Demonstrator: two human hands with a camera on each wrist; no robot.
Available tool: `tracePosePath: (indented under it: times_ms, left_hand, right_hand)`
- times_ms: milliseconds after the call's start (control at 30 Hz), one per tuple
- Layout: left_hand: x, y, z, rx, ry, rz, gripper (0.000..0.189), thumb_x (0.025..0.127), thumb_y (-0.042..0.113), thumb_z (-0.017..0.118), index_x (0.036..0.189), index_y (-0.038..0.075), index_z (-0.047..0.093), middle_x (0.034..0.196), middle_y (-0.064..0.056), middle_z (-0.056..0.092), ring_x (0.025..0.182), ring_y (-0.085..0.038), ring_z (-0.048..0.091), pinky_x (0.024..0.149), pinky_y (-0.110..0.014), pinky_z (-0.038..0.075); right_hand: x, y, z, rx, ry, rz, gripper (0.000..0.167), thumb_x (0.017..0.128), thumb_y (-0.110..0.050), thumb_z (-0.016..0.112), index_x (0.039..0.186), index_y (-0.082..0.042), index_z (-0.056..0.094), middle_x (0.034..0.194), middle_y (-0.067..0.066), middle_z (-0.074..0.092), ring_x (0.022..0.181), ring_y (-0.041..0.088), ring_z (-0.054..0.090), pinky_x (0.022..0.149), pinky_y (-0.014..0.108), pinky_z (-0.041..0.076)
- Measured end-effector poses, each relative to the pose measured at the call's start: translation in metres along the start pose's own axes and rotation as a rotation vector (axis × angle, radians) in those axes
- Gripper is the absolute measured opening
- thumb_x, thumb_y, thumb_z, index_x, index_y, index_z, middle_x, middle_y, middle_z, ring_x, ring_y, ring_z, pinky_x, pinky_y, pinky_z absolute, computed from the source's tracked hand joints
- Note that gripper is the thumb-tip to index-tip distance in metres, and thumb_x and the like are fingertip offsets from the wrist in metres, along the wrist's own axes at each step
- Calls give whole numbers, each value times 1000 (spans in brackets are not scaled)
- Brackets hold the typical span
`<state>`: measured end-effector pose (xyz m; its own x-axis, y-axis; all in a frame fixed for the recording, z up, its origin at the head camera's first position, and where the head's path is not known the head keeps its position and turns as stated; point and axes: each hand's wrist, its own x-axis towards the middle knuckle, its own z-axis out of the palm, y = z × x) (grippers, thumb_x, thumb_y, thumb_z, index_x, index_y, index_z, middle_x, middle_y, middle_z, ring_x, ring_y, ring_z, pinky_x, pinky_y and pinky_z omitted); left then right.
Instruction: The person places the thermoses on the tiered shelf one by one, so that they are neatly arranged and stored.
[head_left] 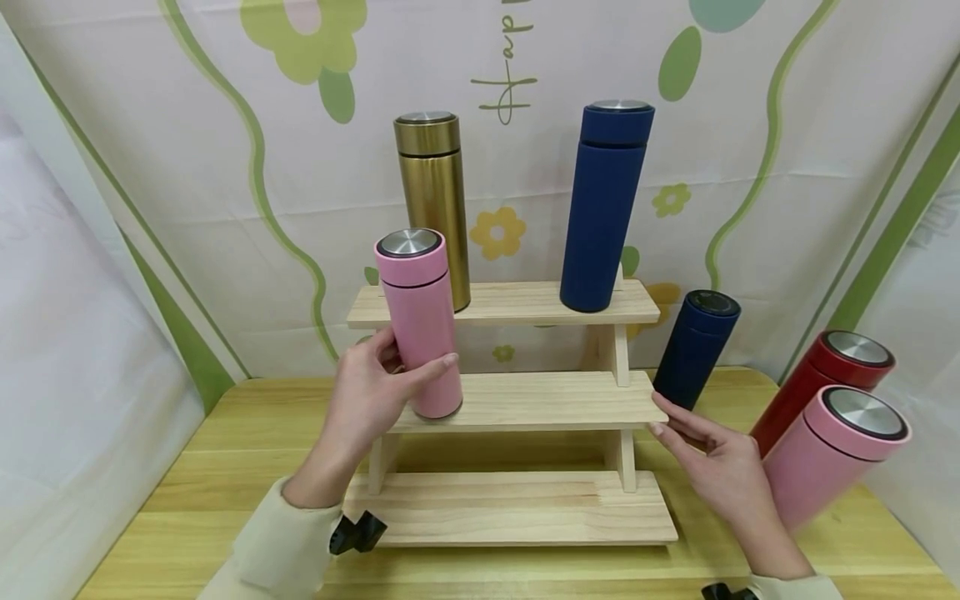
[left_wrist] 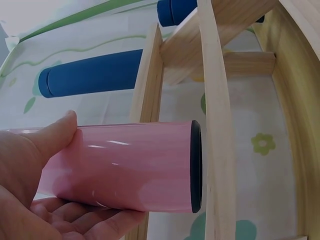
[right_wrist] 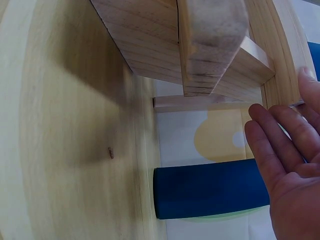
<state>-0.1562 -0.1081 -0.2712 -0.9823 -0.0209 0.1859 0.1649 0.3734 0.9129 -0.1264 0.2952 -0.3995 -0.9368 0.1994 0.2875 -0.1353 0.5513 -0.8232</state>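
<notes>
My left hand [head_left: 367,392] grips a pink thermos bottle [head_left: 422,333] with a steel-topped lid, thumb across its front. The bottle stands upright at the left end of the middle shelf; in the left wrist view, the dark base of the pink bottle [left_wrist: 130,167] is close to the shelf board [left_wrist: 217,125]. At the other end of the wooden three-tier stand [head_left: 555,400], my right hand [head_left: 720,467] touches the middle shelf's corner with fingertips and thumb. Its fingers [right_wrist: 285,135] look fairly straight in the right wrist view, near a dark blue bottle [right_wrist: 210,189].
On the top shelf stand a gold bottle [head_left: 433,192] and a tall blue bottle [head_left: 607,208]. Right of the stand, a short navy bottle [head_left: 693,350], a red bottle [head_left: 817,379] and another pink bottle [head_left: 832,458] stand on the wooden table [head_left: 180,500]. Behind hangs a printed cloth [head_left: 525,179].
</notes>
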Motion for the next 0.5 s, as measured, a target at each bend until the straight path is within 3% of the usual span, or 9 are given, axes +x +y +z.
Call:
tracePosePath:
  times_ms: [500]
  left_hand:
    - [3, -2, 6, 2, -9, -5, 63, 86, 36, 94, 140, 14, 68, 135, -10, 75, 123, -28, 75, 107, -48, 62]
  right_hand:
    - [0, -1, 0, -5, -2, 5, 46, 100, -36, 79, 145, -28, 70, 124, -7, 77, 95, -15, 71, 69, 14, 60]
